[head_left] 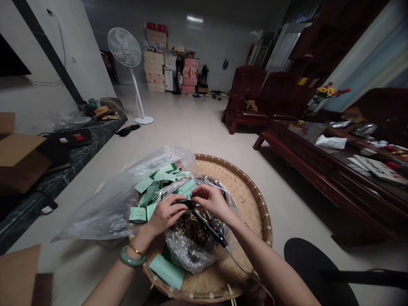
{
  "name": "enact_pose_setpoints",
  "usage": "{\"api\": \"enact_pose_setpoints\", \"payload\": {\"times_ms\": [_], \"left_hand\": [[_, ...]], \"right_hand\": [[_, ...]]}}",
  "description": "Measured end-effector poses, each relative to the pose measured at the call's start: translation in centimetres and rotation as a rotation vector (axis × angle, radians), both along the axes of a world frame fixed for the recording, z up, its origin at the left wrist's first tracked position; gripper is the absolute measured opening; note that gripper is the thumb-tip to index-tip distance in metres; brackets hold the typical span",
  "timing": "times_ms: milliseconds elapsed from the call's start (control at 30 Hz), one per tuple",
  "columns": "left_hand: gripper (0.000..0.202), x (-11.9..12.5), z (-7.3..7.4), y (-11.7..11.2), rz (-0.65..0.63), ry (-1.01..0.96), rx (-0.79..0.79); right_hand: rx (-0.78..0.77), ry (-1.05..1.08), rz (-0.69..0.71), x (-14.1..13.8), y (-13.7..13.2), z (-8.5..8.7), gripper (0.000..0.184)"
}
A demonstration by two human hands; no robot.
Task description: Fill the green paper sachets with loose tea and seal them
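Note:
My left hand and my right hand meet over a clear plastic bag of dark and yellowish dried loose pieces. Both are closed, with fingertips pinching a small green packet, whose near part they partly hide. Dark bits show between the fingers. Below my right hand, a black corded tool with two long arms, like a hair straightener, lies across the bag. Several green packets are heaped left of my left hand. Another green packet lies at the near side.
A round woven bamboo tray bears all this. Clear plastic sheeting spills over its left side. A white standing fan, cardboard boxes, a dark wooden table and a black round base stand around.

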State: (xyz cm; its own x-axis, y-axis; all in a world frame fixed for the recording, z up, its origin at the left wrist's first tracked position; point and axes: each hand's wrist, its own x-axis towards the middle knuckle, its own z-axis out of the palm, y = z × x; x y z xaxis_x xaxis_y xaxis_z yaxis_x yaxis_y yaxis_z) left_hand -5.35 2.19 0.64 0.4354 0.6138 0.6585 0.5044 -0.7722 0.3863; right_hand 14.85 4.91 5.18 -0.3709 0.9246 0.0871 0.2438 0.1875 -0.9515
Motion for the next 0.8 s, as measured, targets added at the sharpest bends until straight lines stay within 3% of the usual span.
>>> {"api": "enact_pose_setpoints", "payload": {"times_ms": [100,233,300,433,600,800], "left_hand": [[0.014,0.0,0.4,-0.1,0.002,0.009,0.037],[0.012,0.0,0.7,-0.2,-0.010,0.024,0.103],[0.013,0.0,0.8,-0.3,-0.015,0.031,0.140],[0.016,0.4,0.6,-0.4,-0.002,0.050,0.187],[0.018,0.4,-0.1,-0.2,0.012,0.086,0.257],[0.015,0.5,0.3,-0.3,0.017,0.142,0.289]], "right_hand": [[-0.060,0.017,-0.044,1.1,0.3,-0.5,0.016],[0.228,-0.347,-0.149,3.9,-0.2,-0.9,0.020],[0.311,-0.421,-0.141,4.5,-1.1,-1.2,0.027],[0.237,-0.256,0.014,3.0,-2.7,-2.3,0.050],[0.226,-0.082,-0.084,0.6,-2.6,-3.4,0.023],[0.365,-0.051,-0.104,0.5,-2.7,-2.8,0.018]]}}
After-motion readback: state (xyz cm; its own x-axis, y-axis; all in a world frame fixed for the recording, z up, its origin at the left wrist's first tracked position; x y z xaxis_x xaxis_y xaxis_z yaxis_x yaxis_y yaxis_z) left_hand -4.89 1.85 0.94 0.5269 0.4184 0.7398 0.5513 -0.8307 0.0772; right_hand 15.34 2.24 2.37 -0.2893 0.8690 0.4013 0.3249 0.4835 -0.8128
